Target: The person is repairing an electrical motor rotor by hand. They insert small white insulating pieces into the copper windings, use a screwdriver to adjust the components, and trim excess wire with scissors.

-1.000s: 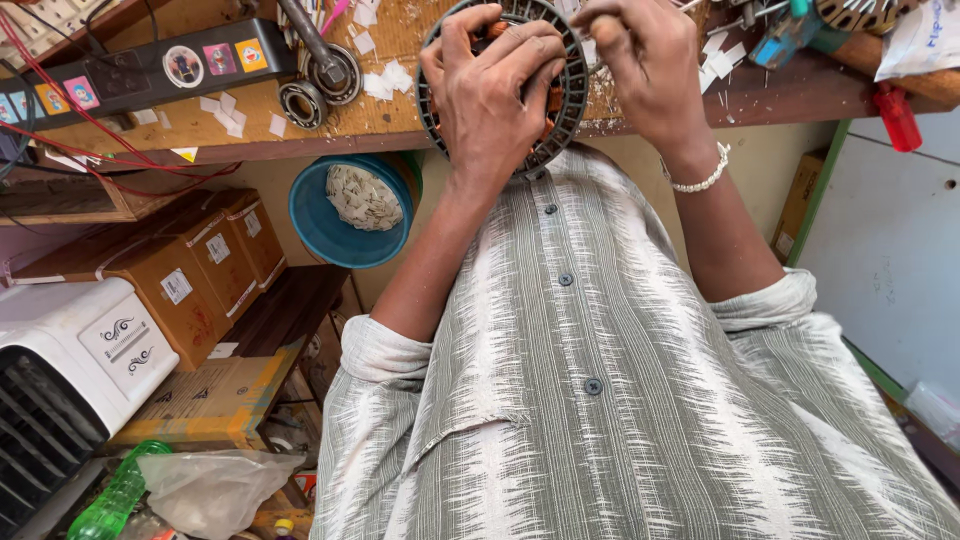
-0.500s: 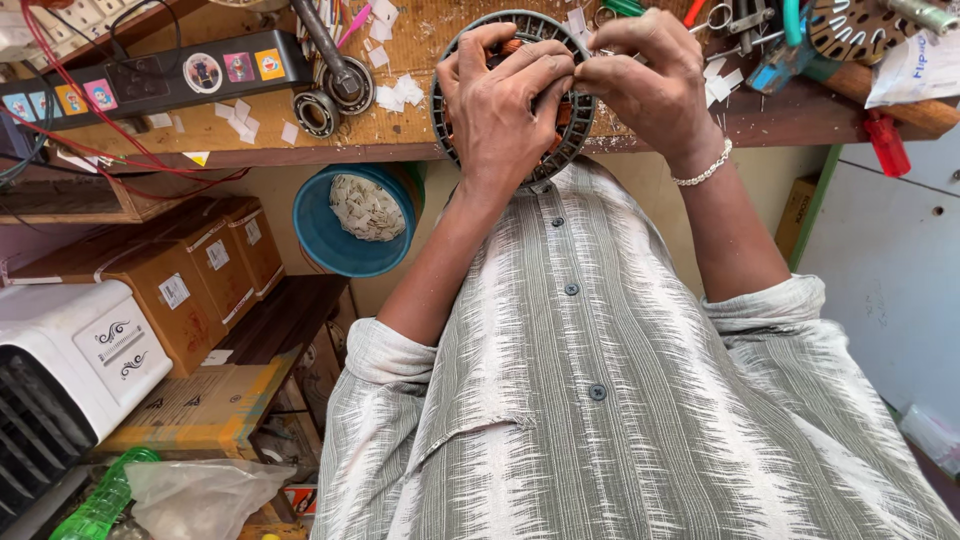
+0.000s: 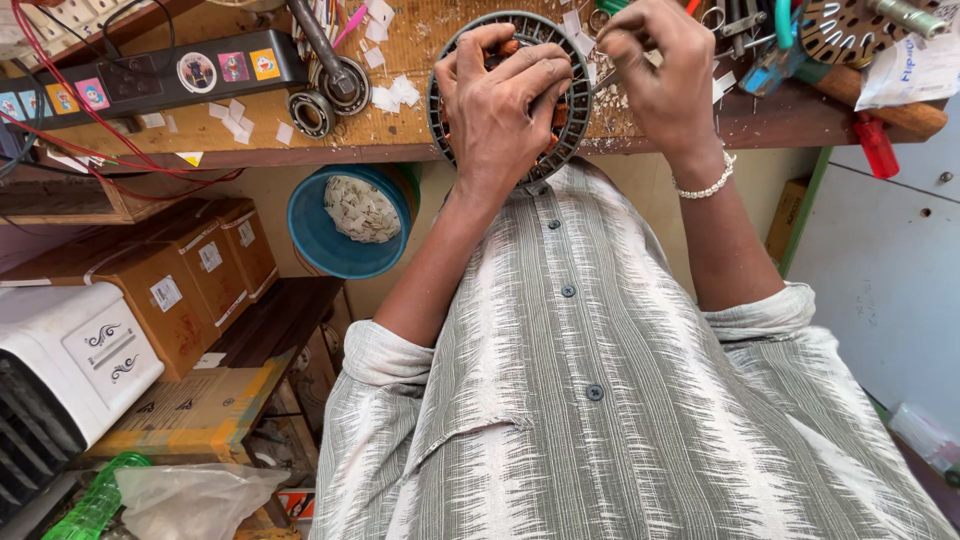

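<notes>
A round grey slotted motor stator [image 3: 578,110] with copper-coloured windings rests at the front edge of the wooden workbench [image 3: 400,135]. My left hand [image 3: 500,105] lies over its middle, fingers curled onto the windings and gripping it. My right hand [image 3: 662,75] hovers at the stator's upper right rim, thumb and fingertips pinched together; what they pinch is too small to tell. A bead bracelet [image 3: 703,185] circles my right wrist.
On the bench lie a black power strip [image 3: 160,75], two bearings [image 3: 330,95], white paper scraps and tools at the right. Below hang a blue bowl of scraps [image 3: 345,225], cardboard boxes [image 3: 165,270], a white appliance [image 3: 60,365] and a green bottle [image 3: 95,505].
The view has tilted down slightly. My right hand has lifted from the stator's rim and drawn to the right, fingers pinched. My left hand stays on the stator.
</notes>
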